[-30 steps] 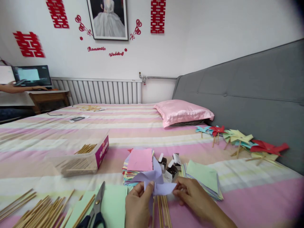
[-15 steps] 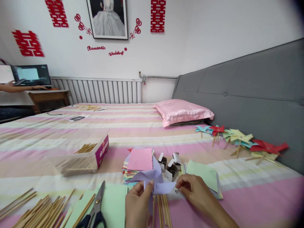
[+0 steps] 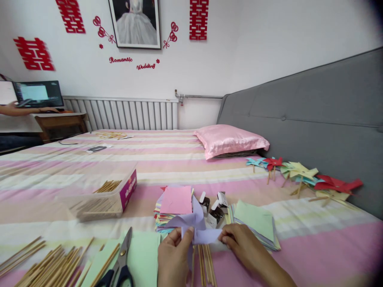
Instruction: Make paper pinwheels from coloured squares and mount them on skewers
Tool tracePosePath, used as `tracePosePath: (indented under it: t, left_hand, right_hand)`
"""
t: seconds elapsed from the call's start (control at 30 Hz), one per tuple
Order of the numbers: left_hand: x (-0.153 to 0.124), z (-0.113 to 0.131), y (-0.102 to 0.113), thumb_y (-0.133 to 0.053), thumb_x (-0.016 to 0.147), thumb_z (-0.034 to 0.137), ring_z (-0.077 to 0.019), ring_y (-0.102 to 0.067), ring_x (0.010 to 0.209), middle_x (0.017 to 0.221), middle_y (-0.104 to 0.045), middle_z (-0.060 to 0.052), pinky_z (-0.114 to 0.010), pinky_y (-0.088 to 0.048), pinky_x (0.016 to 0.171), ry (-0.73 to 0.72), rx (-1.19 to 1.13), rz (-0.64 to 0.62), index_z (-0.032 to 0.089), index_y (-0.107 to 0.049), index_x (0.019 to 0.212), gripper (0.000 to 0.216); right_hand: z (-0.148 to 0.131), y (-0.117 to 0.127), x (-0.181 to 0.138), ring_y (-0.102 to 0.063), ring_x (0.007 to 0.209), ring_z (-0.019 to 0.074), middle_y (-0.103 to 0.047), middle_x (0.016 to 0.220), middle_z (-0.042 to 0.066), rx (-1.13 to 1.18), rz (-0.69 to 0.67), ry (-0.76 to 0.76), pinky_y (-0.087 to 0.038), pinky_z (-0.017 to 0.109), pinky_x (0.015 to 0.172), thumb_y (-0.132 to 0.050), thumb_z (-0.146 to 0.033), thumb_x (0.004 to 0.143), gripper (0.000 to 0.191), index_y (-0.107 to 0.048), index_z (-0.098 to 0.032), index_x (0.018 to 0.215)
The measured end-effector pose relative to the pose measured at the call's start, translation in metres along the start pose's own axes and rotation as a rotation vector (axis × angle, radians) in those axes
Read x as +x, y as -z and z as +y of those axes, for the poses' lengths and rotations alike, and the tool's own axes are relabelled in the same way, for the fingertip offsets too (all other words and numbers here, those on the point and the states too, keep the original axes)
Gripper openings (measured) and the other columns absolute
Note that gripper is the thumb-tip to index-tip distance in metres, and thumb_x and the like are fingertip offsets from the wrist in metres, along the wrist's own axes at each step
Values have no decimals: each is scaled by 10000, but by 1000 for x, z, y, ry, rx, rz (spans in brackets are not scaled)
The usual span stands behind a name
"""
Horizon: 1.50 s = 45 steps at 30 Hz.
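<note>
A lavender paper pinwheel with folded blades is pinched at its centre by my left hand, thumb in front. My right hand is closed, its fingertips at the right end of the same pinwheel. Any small part inside those fingertips is hidden. Just behind the pinwheel are a stack of coloured paper squares with a pink sheet on top and small open boxes of dark pieces. Several wooden sticks lie below, between my hands.
Scissors lie on green paper beside loose sticks. A clear box holds more sticks. Green-topped paper is at right, finished pinwheels lie by the headboard. Another person's arm is at a desk.
My right fingers have closed in slightly to the left along the pinwheel's right blade, and the small light piece by their tips no longer shows. My left hand stays in place.
</note>
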<state>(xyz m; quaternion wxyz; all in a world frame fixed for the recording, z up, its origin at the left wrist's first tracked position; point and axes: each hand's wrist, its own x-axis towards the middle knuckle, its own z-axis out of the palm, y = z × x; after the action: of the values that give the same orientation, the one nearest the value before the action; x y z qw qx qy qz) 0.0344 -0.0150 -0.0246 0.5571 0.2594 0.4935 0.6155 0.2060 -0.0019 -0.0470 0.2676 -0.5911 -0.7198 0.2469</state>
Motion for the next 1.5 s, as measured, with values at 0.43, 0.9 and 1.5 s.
tracePosePath:
  t: [0.43,0.9,1.5]
  left_hand:
    - [4,-2,4,-763,497,296,-142,-566,538,494,-651,0,-212,-424,548,20,-28,-54,128,-669,562,203]
    - [2,-1,2,-766,484,301,-130,-556,525,507,-666,-3,-204,-409,546,26,-23,-40,130,-668,554,209]
    - [3,-1,3,-763,503,300,-134,-556,553,497,-649,4,-199,-423,555,28,-16,-53,128,-677,574,205]
  right_hand:
    - [-7,2,-6,-563,690,151,-630,708,0,148,-106,82,-370,216,628,-412,-61,707,211,-576,-191,682]
    - [-4,6,-4,-588,629,163,-652,662,25,148,-89,-13,-393,231,582,-409,-98,714,243,-640,-172,710]
    - [-1,8,-8,-581,612,137,-662,651,17,135,-161,-37,-357,184,515,-453,-65,631,230,-648,-155,713]
